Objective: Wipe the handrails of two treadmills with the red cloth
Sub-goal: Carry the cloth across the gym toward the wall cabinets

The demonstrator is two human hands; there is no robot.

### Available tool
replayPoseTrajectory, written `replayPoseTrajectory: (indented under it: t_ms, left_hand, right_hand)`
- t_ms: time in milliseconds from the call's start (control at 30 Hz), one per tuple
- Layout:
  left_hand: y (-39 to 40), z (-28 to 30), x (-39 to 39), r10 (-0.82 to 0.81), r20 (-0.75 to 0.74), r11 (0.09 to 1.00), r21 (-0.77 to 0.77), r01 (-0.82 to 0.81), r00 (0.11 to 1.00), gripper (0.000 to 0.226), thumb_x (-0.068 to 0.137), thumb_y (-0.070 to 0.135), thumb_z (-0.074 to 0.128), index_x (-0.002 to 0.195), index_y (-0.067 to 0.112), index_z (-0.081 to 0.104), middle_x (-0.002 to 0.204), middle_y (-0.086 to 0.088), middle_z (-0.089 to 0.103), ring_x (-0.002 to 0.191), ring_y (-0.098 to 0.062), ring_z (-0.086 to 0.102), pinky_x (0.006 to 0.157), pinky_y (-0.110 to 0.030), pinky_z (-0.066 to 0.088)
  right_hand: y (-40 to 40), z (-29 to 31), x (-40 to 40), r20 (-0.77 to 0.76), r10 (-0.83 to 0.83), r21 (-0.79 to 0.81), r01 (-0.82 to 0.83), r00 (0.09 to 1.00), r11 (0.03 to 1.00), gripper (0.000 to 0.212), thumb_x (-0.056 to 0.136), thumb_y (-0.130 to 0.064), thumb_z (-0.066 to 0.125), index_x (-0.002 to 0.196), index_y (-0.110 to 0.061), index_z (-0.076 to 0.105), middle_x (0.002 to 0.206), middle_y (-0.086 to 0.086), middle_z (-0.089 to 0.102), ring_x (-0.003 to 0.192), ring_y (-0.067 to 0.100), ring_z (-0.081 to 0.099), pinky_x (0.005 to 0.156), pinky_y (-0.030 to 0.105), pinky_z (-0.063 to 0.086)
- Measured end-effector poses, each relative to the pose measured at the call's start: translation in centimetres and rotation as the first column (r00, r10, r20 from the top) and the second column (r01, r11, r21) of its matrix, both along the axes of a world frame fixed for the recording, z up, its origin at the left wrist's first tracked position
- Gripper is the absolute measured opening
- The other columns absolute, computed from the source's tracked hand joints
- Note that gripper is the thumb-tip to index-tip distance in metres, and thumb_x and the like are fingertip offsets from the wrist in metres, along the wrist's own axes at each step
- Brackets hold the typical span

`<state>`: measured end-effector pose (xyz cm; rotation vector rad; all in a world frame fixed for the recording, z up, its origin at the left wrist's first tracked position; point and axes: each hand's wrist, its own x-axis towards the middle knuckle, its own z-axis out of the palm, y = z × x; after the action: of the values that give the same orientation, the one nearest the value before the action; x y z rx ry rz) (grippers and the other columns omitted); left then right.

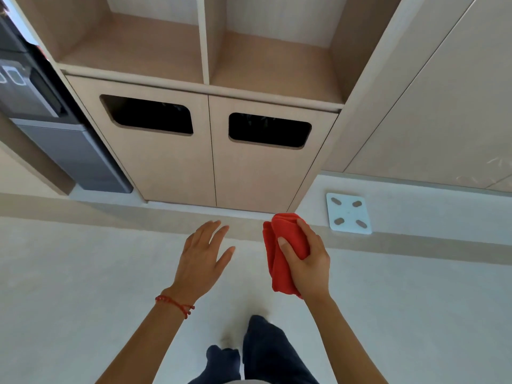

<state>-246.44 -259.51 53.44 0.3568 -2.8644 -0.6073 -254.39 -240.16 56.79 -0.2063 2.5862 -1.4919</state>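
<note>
Nearest the camera, dark trouser legs (273, 353) are seen over the pale floor (83, 273), and both forearms are held out above it. The left hand (203, 253) is released, its fingers spread and straight, with nothing grasped and a red string bracelet (176, 302) worn at the wrist. The right hand (307, 259) is clenched around the red cloth (282, 253), which is bunched into a wad; its upper fold is pinned under the fingers and thumb, while a loose tail is left hanging below the palm. No treadmill and no handrail can be seen, so the wiping is judged not to have begun here. The chief risk is judged to lie in that hanging tail: if the hold were slackened while walking, the cloth could be dropped to the floor and dirt carried on to the handrails. A second risk is posed by the white bathroom scale (348, 213) lying on the floor just beyond the right hand, near the base of the wall; it could be stepped on or kicked if a turn were made that way without a look down. Farther off stands a wooden cabinet (210, 151) with two dark slots and open shelves above, and a dark appliance (41, 106) is seen at the far left; either could be brushed by a swinging arm.
</note>
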Motion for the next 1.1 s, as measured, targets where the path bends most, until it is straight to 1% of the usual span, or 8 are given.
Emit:
replayPoseTrajectory:
  t_ms: [267, 433, 600, 667, 767, 800, 933, 1100]
  left_hand:
    - [-3.4, -0.2, -8.5, 0.012, 0.005, 1.0, -0.005, -0.012, 1.0, 0.069, 0.098, 0.053, 0.015, 0.118, 0.005, 0.06, 0.121, -0.017, 0.06, 0.111, -0.035, 0.057, 0.088, -0.049, 0.045]
    - [-5.4, -0.1, -15.2, 0.039, 0.009, 0.999, -0.013, -0.038, 0.999, 0.07, 0.098, 0.054, 0.013, 0.12, 0.005, 0.059, 0.122, -0.015, 0.06, 0.113, -0.034, 0.056, 0.089, -0.049, 0.046]
    - [-6.7, 0.8, -21.4, 0.058, -0.026, 0.998, -0.021, -0.059, 0.998, 0.068, 0.098, 0.053, 0.014, 0.119, 0.006, 0.059, 0.122, -0.014, 0.06, 0.113, -0.033, 0.055, 0.088, -0.048, 0.047]
    - [-7.5, 1.3, -23.9, 0.067, -0.032, 0.997, -0.026, -0.068, 0.997, 0.068, 0.098, 0.053, 0.014, 0.12, 0.006, 0.058, 0.122, -0.015, 0.059, 0.113, -0.033, 0.054, 0.087, -0.048, 0.047]
    - [-8.8, 1.6, -27.3, 0.063, -0.033, 0.998, -0.018, -0.063, 0.997, 0.069, 0.098, 0.053, 0.013, 0.121, 0.006, 0.058, 0.123, -0.015, 0.058, 0.113, -0.033, 0.054, 0.087, -0.047, 0.047]
    - [-9.2, 1.8, -28.3, 0.06, -0.036, 0.998, -0.022, -0.061, 0.998, 0.069, 0.098, 0.052, 0.012, 0.12, 0.006, 0.058, 0.122, -0.015, 0.059, 0.113, -0.032, 0.055, 0.087, -0.046, 0.047]
    - [-11.5, 2.0, -32.7, 0.017, -0.032, 0.999, -0.036, -0.018, 0.999, 0.069, 0.098, 0.052, 0.012, 0.121, 0.006, 0.057, 0.122, -0.016, 0.059, 0.113, -0.033, 0.055, 0.088, -0.046, 0.047]
    - [-14.7, 2.0, -37.9, -0.035, -0.069, 0.998, -0.055, 0.032, 0.997, 0.07, 0.098, 0.053, 0.011, 0.118, 0.007, 0.059, 0.121, -0.013, 0.058, 0.115, -0.027, 0.05, 0.089, -0.043, 0.046]
  right_hand:
    - [-3.8, -0.2, -8.9, -0.024, 0.019, -0.021, -0.019, 1.0, 1.0, 0.055, 0.082, -0.039, 0.062, 0.132, -0.033, 0.04, 0.121, -0.006, 0.05, 0.098, 0.015, 0.052, 0.083, 0.034, 0.05]
    - [-6.0, -0.1, -16.2, -0.034, 0.052, -0.054, -0.054, 0.998, 0.997, 0.054, 0.081, -0.042, 0.061, 0.129, -0.04, 0.037, 0.123, -0.007, 0.048, 0.1, 0.015, 0.052, 0.084, 0.035, 0.051]
    - [-7.6, 0.7, -23.1, -0.055, 0.08, -0.068, -0.083, 0.995, 0.994, 0.055, 0.081, -0.042, 0.063, 0.131, -0.037, 0.041, 0.121, -0.006, 0.05, 0.1, 0.014, 0.053, 0.084, 0.037, 0.052]
    - [-8.4, 1.2, -26.1, -0.054, 0.079, -0.081, -0.083, 0.995, 0.993, 0.055, 0.081, -0.041, 0.063, 0.131, -0.038, 0.041, 0.12, -0.008, 0.049, 0.099, 0.013, 0.053, 0.081, 0.033, 0.052]
    - [-9.9, 1.7, -29.5, -0.027, 0.071, -0.092, -0.073, 0.997, 0.993, 0.055, 0.082, -0.038, 0.063, 0.132, -0.036, 0.04, 0.118, -0.009, 0.047, 0.095, 0.01, 0.051, 0.072, 0.018, 0.045]
    - [-10.4, 1.9, -30.4, -0.03, 0.065, -0.092, -0.067, 0.997, 0.993, 0.055, 0.082, -0.038, 0.063, 0.132, -0.036, 0.04, 0.117, -0.009, 0.047, 0.094, 0.01, 0.051, 0.07, 0.017, 0.044]
    - [-12.7, 1.8, -34.1, -0.033, 0.047, -0.063, -0.049, 0.998, 0.997, 0.056, 0.082, -0.041, 0.062, 0.132, -0.037, 0.039, 0.117, -0.007, 0.047, 0.097, 0.014, 0.052, 0.078, 0.029, 0.048]
    - [-15.6, 2.1, -37.8, -0.063, -0.013, -0.085, 0.007, 0.998, 0.996, 0.056, 0.08, -0.043, 0.063, 0.131, -0.038, 0.04, 0.123, -0.007, 0.049, 0.101, 0.012, 0.05, 0.088, 0.035, 0.048]
